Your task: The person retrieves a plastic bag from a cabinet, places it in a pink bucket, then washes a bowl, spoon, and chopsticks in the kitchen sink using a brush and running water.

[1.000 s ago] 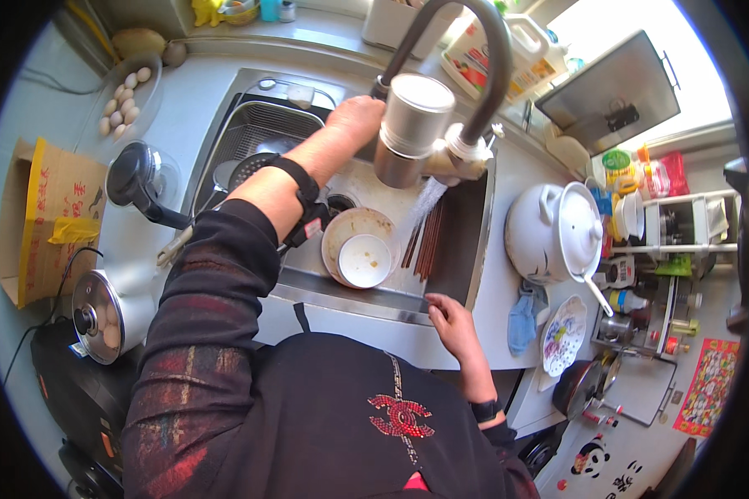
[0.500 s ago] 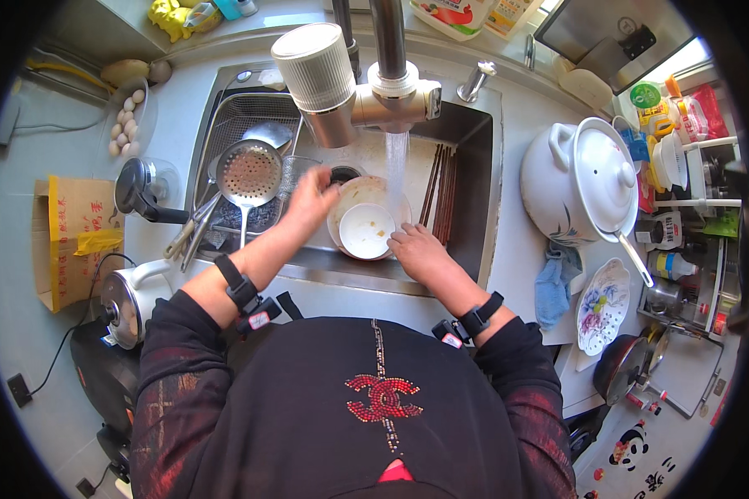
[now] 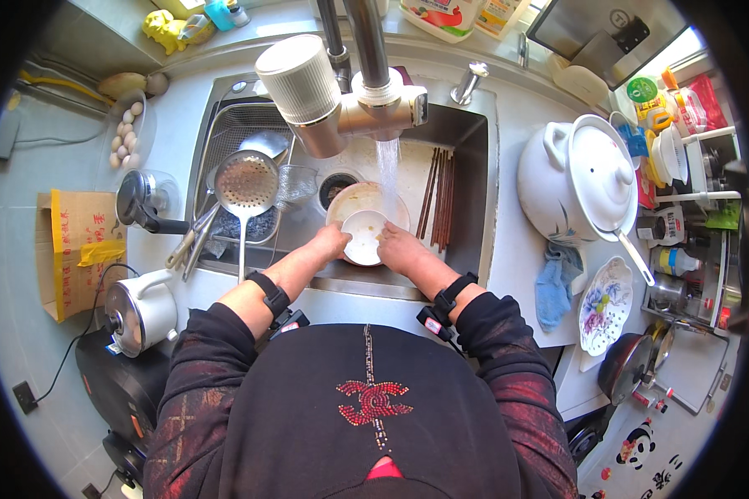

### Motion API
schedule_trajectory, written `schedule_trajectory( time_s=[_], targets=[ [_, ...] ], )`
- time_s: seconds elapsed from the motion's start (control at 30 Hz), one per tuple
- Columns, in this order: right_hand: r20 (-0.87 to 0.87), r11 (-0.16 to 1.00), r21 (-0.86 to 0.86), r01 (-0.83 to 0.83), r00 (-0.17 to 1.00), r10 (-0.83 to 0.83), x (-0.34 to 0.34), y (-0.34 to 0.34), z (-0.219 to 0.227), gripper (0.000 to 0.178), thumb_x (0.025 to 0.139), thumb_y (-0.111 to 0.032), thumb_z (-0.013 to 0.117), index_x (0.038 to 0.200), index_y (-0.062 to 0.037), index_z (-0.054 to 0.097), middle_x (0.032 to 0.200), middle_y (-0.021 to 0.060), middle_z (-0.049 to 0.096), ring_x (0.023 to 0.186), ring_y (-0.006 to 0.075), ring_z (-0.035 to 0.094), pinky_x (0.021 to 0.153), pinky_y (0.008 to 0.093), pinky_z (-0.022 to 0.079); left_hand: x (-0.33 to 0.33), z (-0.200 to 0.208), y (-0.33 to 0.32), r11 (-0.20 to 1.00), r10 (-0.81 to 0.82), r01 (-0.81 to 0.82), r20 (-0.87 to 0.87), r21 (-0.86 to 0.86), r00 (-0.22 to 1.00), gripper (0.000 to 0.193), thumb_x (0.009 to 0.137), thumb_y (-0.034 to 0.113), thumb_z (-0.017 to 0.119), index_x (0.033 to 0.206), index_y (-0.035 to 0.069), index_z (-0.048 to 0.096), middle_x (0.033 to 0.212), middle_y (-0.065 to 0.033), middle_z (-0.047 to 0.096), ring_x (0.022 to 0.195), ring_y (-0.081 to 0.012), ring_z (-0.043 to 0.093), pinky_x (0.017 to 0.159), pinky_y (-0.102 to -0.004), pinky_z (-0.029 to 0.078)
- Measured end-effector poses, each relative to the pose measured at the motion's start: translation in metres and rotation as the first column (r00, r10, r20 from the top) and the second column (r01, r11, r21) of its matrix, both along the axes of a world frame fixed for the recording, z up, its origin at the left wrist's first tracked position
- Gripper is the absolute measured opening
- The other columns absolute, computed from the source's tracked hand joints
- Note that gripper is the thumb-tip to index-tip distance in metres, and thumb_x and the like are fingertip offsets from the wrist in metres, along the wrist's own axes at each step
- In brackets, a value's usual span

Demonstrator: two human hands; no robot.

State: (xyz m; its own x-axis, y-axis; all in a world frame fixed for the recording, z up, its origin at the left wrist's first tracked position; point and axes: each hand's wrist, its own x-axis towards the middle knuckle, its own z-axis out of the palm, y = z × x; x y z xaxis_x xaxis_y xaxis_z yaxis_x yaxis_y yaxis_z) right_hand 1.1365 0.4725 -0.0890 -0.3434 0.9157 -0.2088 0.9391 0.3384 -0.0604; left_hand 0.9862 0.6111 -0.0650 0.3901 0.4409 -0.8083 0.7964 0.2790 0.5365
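Note:
A small white bowl sits over a larger pale bowl in the steel sink. Fingers of my left hand are closed on the small bowl's left rim. On the opposite rim, my right hand grips it too. Small food bits show inside. Water runs from the faucet into the far part of the larger bowl. Several dark chopsticks lie to the right in the sink, and a drain strainer is at the left.
A perforated skimmer lies over a wire basket at the sink's left. A lidded white pot, blue cloth and floral plate are on the right. An electric kettle and paper bag stand left.
My left hand has come down and right from near the strainer to the small bowl's rim. Both hands now hold the bowl. The head view has shifted slightly.

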Motion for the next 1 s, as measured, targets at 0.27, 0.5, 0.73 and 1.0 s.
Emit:
schedule_trajectory(
  time_s=[0.27, 0.5, 0.73, 1.0],
  targets=[
    [-0.189, 0.996, -0.031, 0.082, 0.978, -0.086, -0.003, -0.006, 0.018, 0.014, 0.077, -0.015, 0.054, 0.068, -0.0117, 0.065, 0.076, 0.0073, 0.067, 0.083, 0.0232, 0.065, 0.11, 0.0433, 0.031, -0.008, -0.025, 0.001, 0.987, 0.103, -0.119, 0.143, 0.109, 0.984, 0.049, 0.084, 0.014, 0.056, 0.13, -0.002, 0.051, 0.106, -0.0203, 0.065, 0.09, -0.0282, 0.065, 0.075, -0.0379, 0.052],
    [-0.258, 0.931, 0.058, 0.361, 0.906, -0.335, -0.01, 0.004, 0.063, 0.013, 0.077, -0.013, 0.056, 0.076, -0.0104, 0.069, 0.073, 0.0105, 0.069, 0.077, 0.0243, 0.069, 0.102, 0.0422, 0.04, 0.011, 0.028, -0.016, 0.93, 0.346, -0.302, 0.225, -0.208, 0.911, 0.043, 0.095, 0.027, 0.054, 0.132, 0.006, 0.045, 0.113, -0.0089, 0.054, 0.105, -0.023, 0.053, 0.085, -0.0418, 0.05],
    [-0.401, 0.84, -0.022, 0.542, 0.765, -0.504, -0.012, 0.025, 0.083, 0.016, 0.081, -0.012, 0.056, 0.089, -0.0044, 0.068, 0.087, 0.0163, 0.069, 0.087, 0.0316, 0.068, 0.086, 0.0435, 0.051, 0.037, 0.056, -0.017, 0.824, 0.547, -0.405, 0.369, -0.397, 0.751, 0.034, 0.095, 0.025, 0.05, 0.118, 0.0, 0.048, 0.105, -0.0188, 0.059, 0.099, -0.0281, 0.061, 0.082, -0.0384, 0.053],
    [-0.29, 0.937, 0.21, 0.278, 0.933, -0.212, 0.029, 0.008, 0.113, 0.012, 0.079, -0.02, 0.063, 0.086, -0.0127, 0.067, 0.089, 0.0088, 0.068, 0.095, 0.0247, 0.064, 0.106, 0.0442, 0.037, 0.036, 0.07, -0.017, 0.75, 0.643, -0.403, 0.437, -0.525, 0.629, 0.045, 0.091, 0.019, 0.052, 0.133, 0.01, 0.037, 0.125, -0.0177, 0.05, 0.11, -0.0371, 0.056, 0.08, -0.0539, 0.056]
  ],
)
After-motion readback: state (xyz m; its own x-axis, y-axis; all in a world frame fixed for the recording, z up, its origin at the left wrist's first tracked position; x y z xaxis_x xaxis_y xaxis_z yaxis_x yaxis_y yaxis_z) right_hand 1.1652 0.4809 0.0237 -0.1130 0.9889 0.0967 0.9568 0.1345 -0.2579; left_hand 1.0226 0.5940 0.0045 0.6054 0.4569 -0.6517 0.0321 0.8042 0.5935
